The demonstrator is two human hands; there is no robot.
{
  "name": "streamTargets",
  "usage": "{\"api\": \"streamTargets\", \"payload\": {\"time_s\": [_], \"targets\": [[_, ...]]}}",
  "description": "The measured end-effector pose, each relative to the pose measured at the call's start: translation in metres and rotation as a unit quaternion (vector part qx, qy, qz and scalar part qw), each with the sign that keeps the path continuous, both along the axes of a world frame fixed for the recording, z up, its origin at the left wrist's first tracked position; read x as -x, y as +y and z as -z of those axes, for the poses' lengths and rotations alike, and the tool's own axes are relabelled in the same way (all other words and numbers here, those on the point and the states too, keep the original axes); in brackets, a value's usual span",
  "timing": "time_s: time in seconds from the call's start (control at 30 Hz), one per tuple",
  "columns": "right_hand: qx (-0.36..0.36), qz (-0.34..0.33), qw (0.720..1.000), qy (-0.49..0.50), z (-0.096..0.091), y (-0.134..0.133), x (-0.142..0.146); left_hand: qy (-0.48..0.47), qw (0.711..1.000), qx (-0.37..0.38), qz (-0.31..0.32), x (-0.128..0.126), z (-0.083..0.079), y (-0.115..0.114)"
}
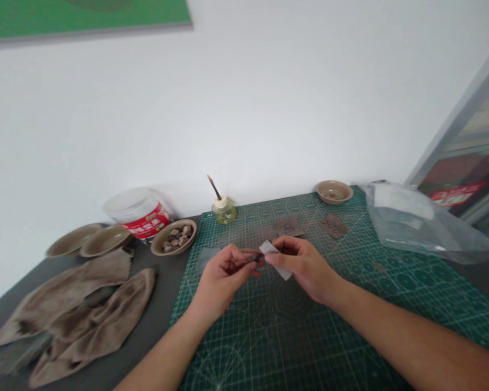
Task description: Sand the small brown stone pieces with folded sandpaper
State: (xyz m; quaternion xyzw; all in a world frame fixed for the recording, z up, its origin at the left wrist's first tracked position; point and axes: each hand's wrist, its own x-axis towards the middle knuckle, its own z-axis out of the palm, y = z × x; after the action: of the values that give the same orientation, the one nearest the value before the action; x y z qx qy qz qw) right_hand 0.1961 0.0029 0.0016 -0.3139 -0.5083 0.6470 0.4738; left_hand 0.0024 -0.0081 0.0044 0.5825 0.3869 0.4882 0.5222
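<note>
At the left of the counter [163,296], brown cloth [101,326] is lying rumpled; nearby, a bowl [157,240] is holding small lumps [177,238]. Over the green mat [236,347], we are pinching a small dark piece [254,258] in our left hand [226,274], fingers nearly closed. Just beside it, our right hand [305,269] is gripping a pale strip [277,262] between thumb and fingers. Farther right, a clear bag [419,222] is resting.

You wear the single camera on your head, and it looks forward and down. It is near to your left hand [223,273] and right hand [305,267], which stand a little below the centre of its view. The green mat [248,342] spreads below, while the white wall [269,108], facing you, takes the upper half.
</note>
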Motion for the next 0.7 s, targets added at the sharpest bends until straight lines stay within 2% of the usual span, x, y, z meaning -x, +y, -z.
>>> {"api": "streamTargets", "payload": {"time_s": [0.13, 0.3, 0.4, 0.53, 0.7], "targets": [[0.028, -0.017, 0.999, 0.014, -0.0015, -0.0014, 0.0015, -0.005, 1.000, 0.011, 0.017, 0.0003, 0.0004, 0.0004], [0.060, -0.010, 0.997, 0.040, -0.0027, -0.0030, 0.0027, 0.013, 1.000, 0.016, -0.015, -0.0006, -0.0032, -0.0015], [0.040, -0.018, 0.998, 0.046, -0.0026, -0.0031, 0.0007, 0.013, 1.000, 0.009, -0.022, -0.0002, -0.0031, -0.0008], [0.007, -0.069, 0.994, 0.083, -0.0050, -0.0041, -0.0014, 0.020, 1.000, -0.006, -0.007, 0.0020, -0.0002, 0.0018], [-0.005, -0.102, 0.992, 0.072, -0.0059, -0.0053, -0.0026, 0.019, 1.000, -0.011, -0.001, 0.0035, 0.0021, 0.0036]]}}
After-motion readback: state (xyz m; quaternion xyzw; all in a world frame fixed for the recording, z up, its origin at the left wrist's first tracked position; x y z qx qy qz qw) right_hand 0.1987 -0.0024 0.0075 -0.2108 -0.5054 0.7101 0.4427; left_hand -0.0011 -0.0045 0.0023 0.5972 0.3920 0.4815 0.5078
